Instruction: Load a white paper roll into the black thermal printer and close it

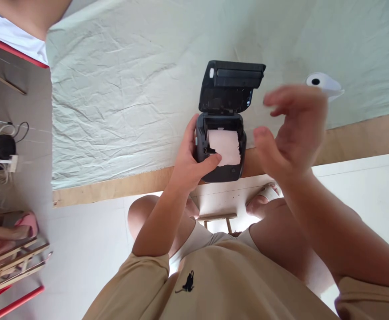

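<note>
A small black printer (200, 146) is at the table's near edge with its lid (232, 86) swung up. My left hand (192, 162) grips its left side, the thumb pressed on the white paper (226, 144) lying in the opening. The paper's right edge looks ragged. To the right of the printer, my right hand (296, 133) is raised in the air, slightly blurred. Its thumb and fingers are apart with nothing between them. Beyond that hand lies a white paper roll (327, 83) with a dark core and a loose tail, partly hidden by the hand.
A wrinkled pale green cloth (121, 106) covers the table, leaving a wooden edge strip (114, 186) bare. Another person's arm (31, 15) shows at the upper left. Cables (1, 153) and a wooden rack (21, 262) are on the left. My knees are below the table edge.
</note>
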{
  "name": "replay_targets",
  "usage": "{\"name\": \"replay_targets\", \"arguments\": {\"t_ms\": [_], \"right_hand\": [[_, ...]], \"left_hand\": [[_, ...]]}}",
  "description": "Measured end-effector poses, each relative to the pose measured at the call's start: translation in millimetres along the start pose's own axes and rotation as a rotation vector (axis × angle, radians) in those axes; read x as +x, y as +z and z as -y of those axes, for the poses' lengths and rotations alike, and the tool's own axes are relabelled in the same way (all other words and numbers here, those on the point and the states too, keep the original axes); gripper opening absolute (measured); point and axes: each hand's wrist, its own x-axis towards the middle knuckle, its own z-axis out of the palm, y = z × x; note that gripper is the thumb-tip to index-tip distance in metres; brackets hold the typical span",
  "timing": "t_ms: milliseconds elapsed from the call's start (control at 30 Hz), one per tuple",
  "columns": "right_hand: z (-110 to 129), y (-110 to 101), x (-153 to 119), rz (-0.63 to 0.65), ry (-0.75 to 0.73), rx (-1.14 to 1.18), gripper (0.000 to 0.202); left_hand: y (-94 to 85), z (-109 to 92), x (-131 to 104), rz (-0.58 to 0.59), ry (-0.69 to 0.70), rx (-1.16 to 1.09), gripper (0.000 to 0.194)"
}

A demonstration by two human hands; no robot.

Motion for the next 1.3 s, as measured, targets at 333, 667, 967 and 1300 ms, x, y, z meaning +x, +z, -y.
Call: {"name": "replay_targets", "arguments": {"t_ms": [333, 667, 967, 1300], "right_hand": [[-17.3, -2.4, -4.5, 0.136, 0.134, 0.286, 0.043], [-22.2, 7.2, -11.9, 0.417, 0.193, 0.176, 0.058], [-26.5, 2.5, -5.4, 0.505, 0.307, 0.274, 0.067], [-30.8, 8.7, -5.5, 0.430, 0.260, 0.262, 0.061]], "left_hand": [[-4.2, 0.5, -1.5, 0.008, -0.031, 0.038, 0.103], [4.6, -2.4, 0.4, 0.002, -0.072, -0.075, 0.065], [-2.4, 4.4, 10.8, 0.053, -0.032, -0.033, 0.064], [9.9, 5.5, 9.1, -0.004, 0.073, -0.059, 0.047]]}}
